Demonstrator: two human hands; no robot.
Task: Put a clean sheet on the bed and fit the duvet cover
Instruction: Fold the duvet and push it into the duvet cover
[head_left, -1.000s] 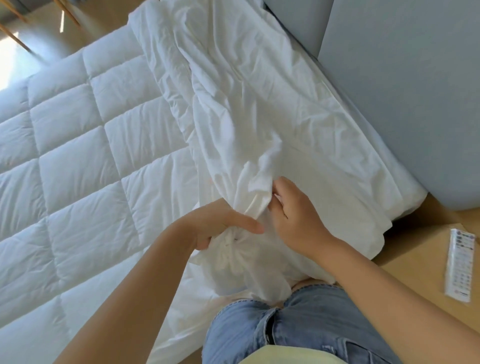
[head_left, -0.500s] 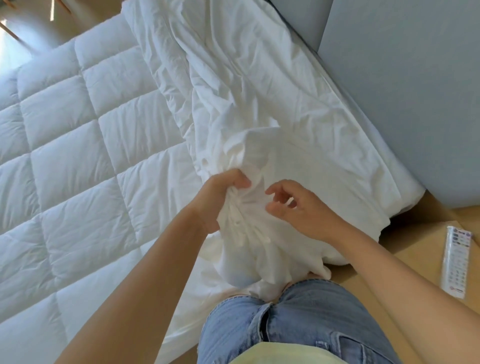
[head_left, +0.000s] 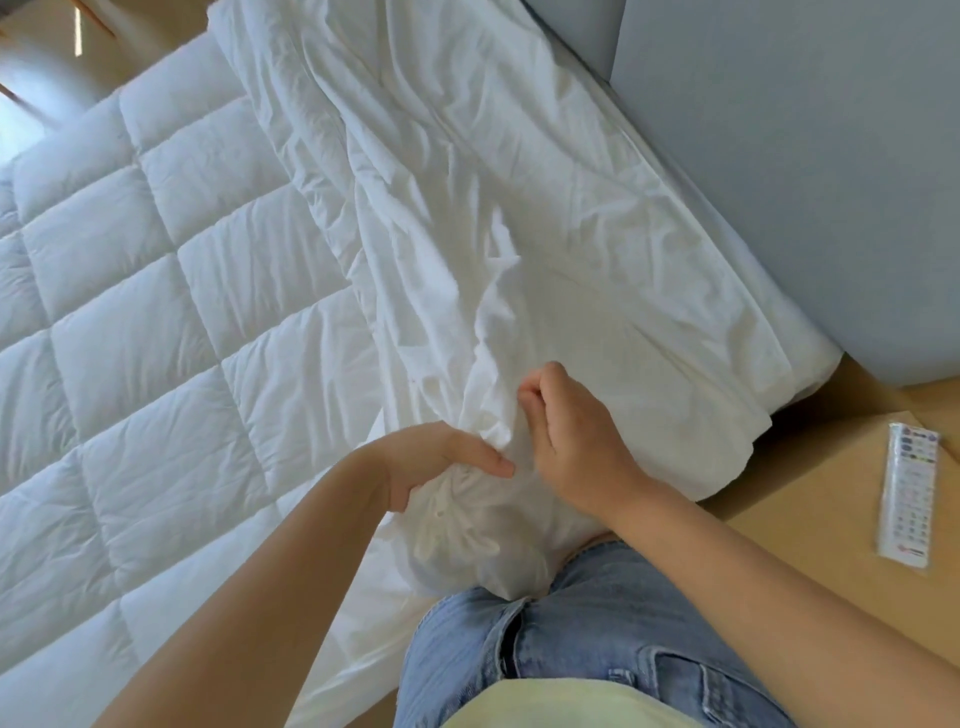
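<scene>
At the near edge of the bed, gripping a gathered bunch of the white duvet cover (head_left: 519, 234) with the left hand (head_left: 441, 462), fingers curled round the cloth, thumb laid across it. Just right of that, pinching a raised fold of the same cover with the right hand (head_left: 576, 447), fingers clenched on the fabric. Spread rumpled from both hands toward the far end, beside the grey panel (head_left: 779, 156); overlapping the quilted duvet (head_left: 156, 312) lying flat to the left. Off to the right, on the wooden surface (head_left: 779, 499), a white remote (head_left: 909, 493), well apart from the bedding.
</scene>
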